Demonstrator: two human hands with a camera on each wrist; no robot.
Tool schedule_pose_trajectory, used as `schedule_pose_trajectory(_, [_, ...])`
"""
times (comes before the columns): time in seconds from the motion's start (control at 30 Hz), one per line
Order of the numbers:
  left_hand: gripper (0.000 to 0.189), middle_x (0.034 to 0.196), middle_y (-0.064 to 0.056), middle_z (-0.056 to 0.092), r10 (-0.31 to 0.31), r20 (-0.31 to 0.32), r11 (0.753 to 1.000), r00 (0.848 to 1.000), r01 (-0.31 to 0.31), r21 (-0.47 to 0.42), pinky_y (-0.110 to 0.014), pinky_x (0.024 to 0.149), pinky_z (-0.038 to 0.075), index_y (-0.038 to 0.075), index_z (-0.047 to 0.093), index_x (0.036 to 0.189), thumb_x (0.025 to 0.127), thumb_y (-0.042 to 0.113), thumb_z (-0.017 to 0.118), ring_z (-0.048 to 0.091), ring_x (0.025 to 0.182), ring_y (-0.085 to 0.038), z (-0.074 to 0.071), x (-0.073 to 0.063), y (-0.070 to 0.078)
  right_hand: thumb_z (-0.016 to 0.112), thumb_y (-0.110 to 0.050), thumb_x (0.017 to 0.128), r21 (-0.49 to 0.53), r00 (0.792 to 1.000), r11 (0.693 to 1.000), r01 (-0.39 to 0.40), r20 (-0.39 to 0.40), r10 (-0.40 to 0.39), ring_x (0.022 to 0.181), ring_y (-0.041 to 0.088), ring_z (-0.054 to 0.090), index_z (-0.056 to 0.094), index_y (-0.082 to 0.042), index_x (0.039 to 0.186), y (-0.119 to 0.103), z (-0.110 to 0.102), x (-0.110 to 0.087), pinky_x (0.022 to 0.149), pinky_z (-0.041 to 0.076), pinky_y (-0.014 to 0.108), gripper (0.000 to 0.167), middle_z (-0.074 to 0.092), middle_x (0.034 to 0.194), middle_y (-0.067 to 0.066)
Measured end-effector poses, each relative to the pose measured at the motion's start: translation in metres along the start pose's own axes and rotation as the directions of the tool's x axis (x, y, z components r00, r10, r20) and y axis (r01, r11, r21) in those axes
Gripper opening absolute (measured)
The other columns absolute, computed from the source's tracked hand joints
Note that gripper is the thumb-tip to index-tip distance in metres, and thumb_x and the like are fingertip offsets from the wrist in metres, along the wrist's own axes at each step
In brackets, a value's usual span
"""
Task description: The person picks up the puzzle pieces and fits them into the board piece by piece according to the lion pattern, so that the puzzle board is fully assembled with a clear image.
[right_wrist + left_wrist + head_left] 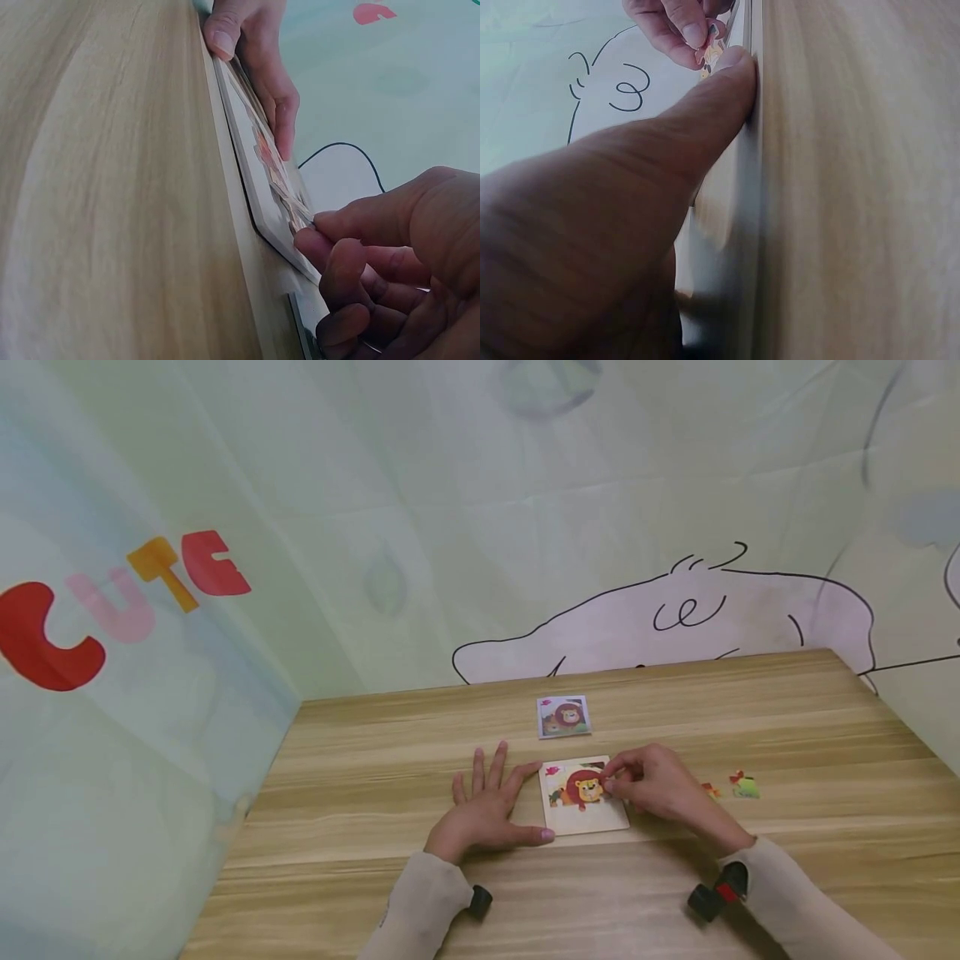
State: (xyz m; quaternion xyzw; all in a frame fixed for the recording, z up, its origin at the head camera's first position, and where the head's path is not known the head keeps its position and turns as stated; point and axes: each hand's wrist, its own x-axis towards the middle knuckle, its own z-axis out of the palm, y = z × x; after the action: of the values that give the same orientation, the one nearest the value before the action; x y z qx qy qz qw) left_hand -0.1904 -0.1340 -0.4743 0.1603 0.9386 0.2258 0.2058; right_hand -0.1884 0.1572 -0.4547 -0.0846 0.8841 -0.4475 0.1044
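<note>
A square puzzle board point(585, 823) lies on the table, its upper part filled with a lion picture point(583, 787) and its lower strip bare. My left hand point(487, 814) spreads its fingers at the board's left side, thumb and forefinger touching its edge. At the board's right side my right hand point(656, 783) pinches a small puzzle piece point(715, 31) between thumb and forefinger. In the right wrist view that piece is held at a tilt close over the picture, partly hidden by the fingertips.
A picture card point(564, 717) with the same lion lies behind the board. Loose puzzle pieces point(745, 785) lie to the right, partly behind my right hand. The wooden table point(375, 760) meets a printed cloth backdrop point(337, 568) at its back and left.
</note>
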Motion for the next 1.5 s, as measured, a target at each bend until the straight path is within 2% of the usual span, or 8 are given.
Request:
schedule_pose_trajectory(0.2, [0.104, 0.182, -0.004, -0.023, -0.01, 0.007, 1.0, 1.0, 0.01, 0.001, -0.078, 0.125, -0.019, 0.05, 0.021, 0.168, 0.084, 0.07, 0.08, -0.033, 0.164, -0.04, 0.0, 0.0, -0.001, 0.077, -0.009, 0.094, -0.031, 1.0, 0.999, 0.018, -0.02, -0.019, 0.053, 0.012, 0.054, 0.081, -0.009, 0.104, 0.0, 0.002, 0.0, 0.046, 0.039, 0.024, 0.011, 0.066, 0.072, 0.0])
schedule_pose_trajectory(0.37, [0.104, 0.182, -0.006, -0.021, 0.008, -0.005, 1.0, 1.0, -0.008, 0.012, -0.079, 0.125, -0.017, 0.051, 0.022, 0.167, 0.084, 0.073, 0.079, -0.03, 0.165, -0.042, -0.001, -0.002, 0.0, 0.078, -0.009, 0.094, -0.073, 0.999, 0.997, 0.035, -0.029, -0.037, 0.053, 0.012, 0.055, 0.081, -0.008, 0.104, -0.001, 0.003, 0.0, 0.047, 0.039, 0.023, 0.01, 0.068, 0.071, -0.001])
schedule_pose_trajectory(0.6, [0.101, 0.182, -0.006, -0.021, 0.009, 0.004, 1.0, 1.0, -0.009, 0.007, -0.079, 0.125, -0.016, 0.052, 0.02, 0.167, 0.086, 0.071, 0.077, -0.03, 0.165, -0.043, -0.003, -0.005, 0.004, 0.079, -0.014, 0.094, -0.196, 0.998, 0.98, 0.027, -0.043, -0.036, 0.062, 0.013, 0.051, 0.081, -0.01, 0.104, -0.003, 0.006, 0.002, 0.054, 0.037, 0.023, 0.01, 0.062, 0.07, 0.0])
schedule_pose_trajectory(0.73, [0.1, 0.183, -0.008, -0.018, 0.012, 0.005, 1.0, 1.0, -0.012, 0.006, -0.08, 0.126, -0.013, 0.05, 0.023, 0.167, 0.086, 0.072, 0.077, -0.026, 0.166, -0.045, -0.007, -0.007, 0.009, 0.079, -0.016, 0.095, -0.231, 0.999, 0.973, 0.02, -0.036, -0.03, 0.061, 0.014, 0.05, 0.08, -0.011, 0.107, -0.003, 0.006, 0.005, 0.054, 0.036, 0.024, 0.013, 0.059, 0.069, -0.001])
schedule_pose_trajectory(0.83, [0.1, 0.183, -0.008, -0.017, 0.011, 0.006, 1.0, 1.0, -0.012, 0.005, -0.08, 0.126, -0.013, 0.049, 0.024, 0.167, 0.086, 0.071, 0.078, -0.026, 0.166, -0.045, -0.008, -0.007, 0.009, 0.079, -0.016, 0.095, -0.232, 0.999, 0.973, 0.012, -0.031, -0.02, 0.061, 0.014, 0.049, 0.079, -0.011, 0.106, -0.004, 0.005, 0.006, 0.054, 0.036, 0.024, 0.012, 0.058, 0.069, -0.001])
schedule_pose_trajectory(1.17, [0.105, 0.182, -0.004, -0.023, 0.003, -0.01, 1.0, 1.0, -0.003, 0.005, -0.078, 0.125, -0.018, 0.053, 0.021, 0.167, 0.082, 0.073, 0.08, -0.033, 0.164, -0.041, 0.003, 0.005, -0.003, 0.081, -0.014, 0.092, -0.25, 0.999, 0.968, 0.035, -0.02, -0.041, 0.063, 0.015, 0.05, 0.076, -0.012, 0.094, -0.008, 0.003, 0.006, 0.058, 0.037, 0.026, 0.005, 0.057, 0.067, -0.001])
schedule_pose_trajectory(1.5, [0.104, 0.181, -0.002, -0.025, -0.01, -0.002, 1.0, 1.0, 0.01, 0.01, -0.078, 0.125, -0.018, 0.053, 0.02, 0.167, 0.084, 0.071, 0.08, -0.035, 0.163, -0.039, 0.003, 0.004, -0.003, 0.08, -0.014, 0.094, -0.227, 0.998, 0.973, 0.043, -0.027, -0.051, 0.063, 0.015, 0.05, 0.075, -0.012, 0.097, -0.006, 0.004, 0.005, 0.057, 0.037, 0.025, 0.007, 0.058, 0.069, 0.0])
